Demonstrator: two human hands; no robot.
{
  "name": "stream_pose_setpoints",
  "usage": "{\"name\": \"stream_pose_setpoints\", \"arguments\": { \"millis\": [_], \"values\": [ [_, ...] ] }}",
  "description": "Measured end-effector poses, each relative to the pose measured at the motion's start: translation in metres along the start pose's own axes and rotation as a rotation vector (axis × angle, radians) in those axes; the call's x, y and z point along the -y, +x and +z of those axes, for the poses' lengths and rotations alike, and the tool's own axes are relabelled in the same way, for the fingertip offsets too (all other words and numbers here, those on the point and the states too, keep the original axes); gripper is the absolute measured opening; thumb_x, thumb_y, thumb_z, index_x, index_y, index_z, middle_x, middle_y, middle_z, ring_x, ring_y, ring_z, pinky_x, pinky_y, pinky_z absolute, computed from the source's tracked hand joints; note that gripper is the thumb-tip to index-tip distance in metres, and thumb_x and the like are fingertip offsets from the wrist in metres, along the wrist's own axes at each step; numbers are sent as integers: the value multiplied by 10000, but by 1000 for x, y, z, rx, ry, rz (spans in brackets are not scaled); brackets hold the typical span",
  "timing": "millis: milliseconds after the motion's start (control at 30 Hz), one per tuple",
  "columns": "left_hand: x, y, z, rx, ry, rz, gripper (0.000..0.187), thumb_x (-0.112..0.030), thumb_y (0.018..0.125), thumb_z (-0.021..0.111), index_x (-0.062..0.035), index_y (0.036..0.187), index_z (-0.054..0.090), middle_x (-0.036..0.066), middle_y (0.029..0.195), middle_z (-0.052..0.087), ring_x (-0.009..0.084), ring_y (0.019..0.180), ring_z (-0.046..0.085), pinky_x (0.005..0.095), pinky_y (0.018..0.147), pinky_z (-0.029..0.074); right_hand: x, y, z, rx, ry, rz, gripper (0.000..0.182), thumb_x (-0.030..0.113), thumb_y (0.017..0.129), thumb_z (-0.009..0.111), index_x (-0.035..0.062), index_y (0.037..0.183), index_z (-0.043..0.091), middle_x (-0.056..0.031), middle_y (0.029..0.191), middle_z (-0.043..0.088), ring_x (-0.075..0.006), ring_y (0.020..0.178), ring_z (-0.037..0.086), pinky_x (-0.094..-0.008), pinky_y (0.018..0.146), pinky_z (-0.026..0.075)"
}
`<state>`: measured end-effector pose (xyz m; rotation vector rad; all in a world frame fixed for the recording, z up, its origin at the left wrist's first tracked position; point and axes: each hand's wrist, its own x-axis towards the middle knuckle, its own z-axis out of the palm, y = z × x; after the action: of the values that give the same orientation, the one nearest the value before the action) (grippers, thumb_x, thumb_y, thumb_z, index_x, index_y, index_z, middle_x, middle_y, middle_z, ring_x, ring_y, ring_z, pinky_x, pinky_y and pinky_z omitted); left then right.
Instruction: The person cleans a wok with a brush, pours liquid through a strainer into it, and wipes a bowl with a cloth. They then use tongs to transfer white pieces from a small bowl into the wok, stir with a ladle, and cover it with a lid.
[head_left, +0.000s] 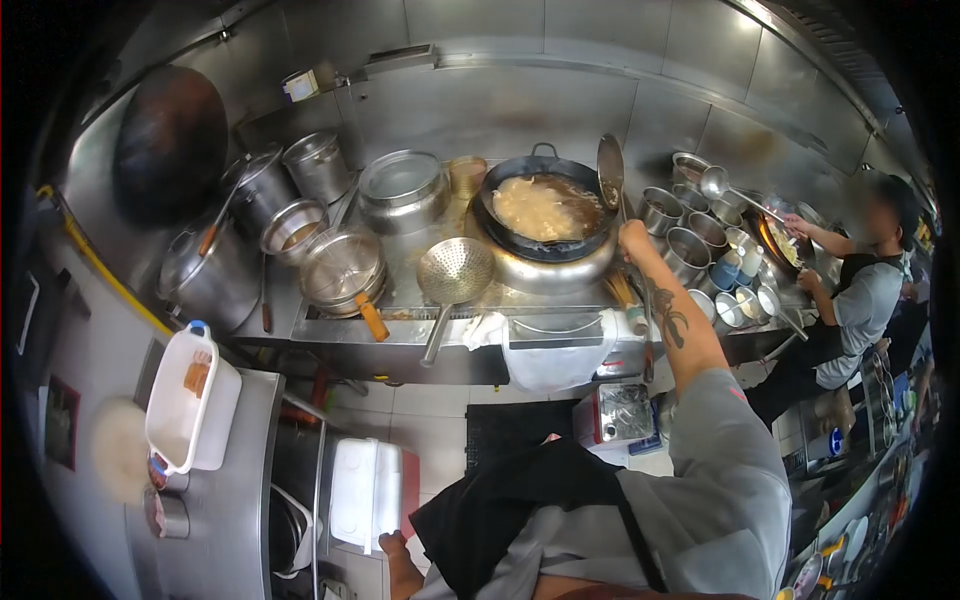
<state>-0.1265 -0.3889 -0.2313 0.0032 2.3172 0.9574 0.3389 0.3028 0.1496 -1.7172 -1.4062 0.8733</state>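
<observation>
A black wok (490, 218) with bubbling oil and pale frying food (540, 208) sits on the round steel burner. My right hand (636, 241) is closed round the handle of a ladle (611, 165), whose bowl stands upright at the wok's right rim. Low in the view, my left hand (393, 543) hangs beside a white-lidded cooler (366, 490); its fingers are small, and whether they hold anything is unclear. A perforated strainer (456, 270) rests on the counter left of the wok.
Steel pots (405, 190) and a wire strainer (342, 265) stand to the left. Metal containers (687, 250) crowd the right side, where another person (865, 290) works at a second wok. A white tub (215, 420) sits on the left side table (245, 500).
</observation>
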Motion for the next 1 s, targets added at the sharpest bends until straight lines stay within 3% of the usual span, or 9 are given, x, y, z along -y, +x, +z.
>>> {"name": "stream_pose_setpoints", "arguments": {
  "millis": [67,167,267,467,767,1000],
  "values": [
    [1,-13,-2,-20,-40,-18,116,-1,677,572,21,682,458,85,537,480,181,421,462,338,364,344,-5,-5,3,9,91,-18,188,149,855,440,35,726,515,-82,545,455,-172,417,449,-315,340,347],
    [3,-36,-4,-50,-94,-35,118,16,669,568,22,684,450,87,528,474,178,407,453,333,355,336,-9,-5,4,111,268,30,104,103,855,440,27,865,509,-58,601,490,-154,427,437,-301,362,348],
    [3,-58,-6,-84,-129,-46,124,32,662,564,22,685,442,89,520,467,175,393,444,329,346,328,-19,10,9,149,589,125,119,100,858,428,22,905,504,-53,612,498,-145,431,433,-295,377,344],
    [6,-64,-7,-74,-199,-31,119,55,658,562,26,697,453,89,512,470,169,389,451,314,336,317,-37,27,0,251,901,251,118,88,874,419,13,952,467,-98,677,525,-145,455,442,-302,406,364],
    [-15,-15,3,4,-54,24,110,32,695,561,37,776,486,101,575,507,176,442,483,307,372,354,-24,-8,-25,240,932,261,138,147,914,407,51,981,481,-33,648,503,-100,425,368,-255,397,310],
    [-21,25,9,86,118,96,154,22,719,564,65,858,513,120,638,546,193,497,522,309,412,396,-11,-33,-28,65,532,55,153,207,939,406,85,997,477,-42,631,495,-115,402,393,-280,344,318]
  ]
}}
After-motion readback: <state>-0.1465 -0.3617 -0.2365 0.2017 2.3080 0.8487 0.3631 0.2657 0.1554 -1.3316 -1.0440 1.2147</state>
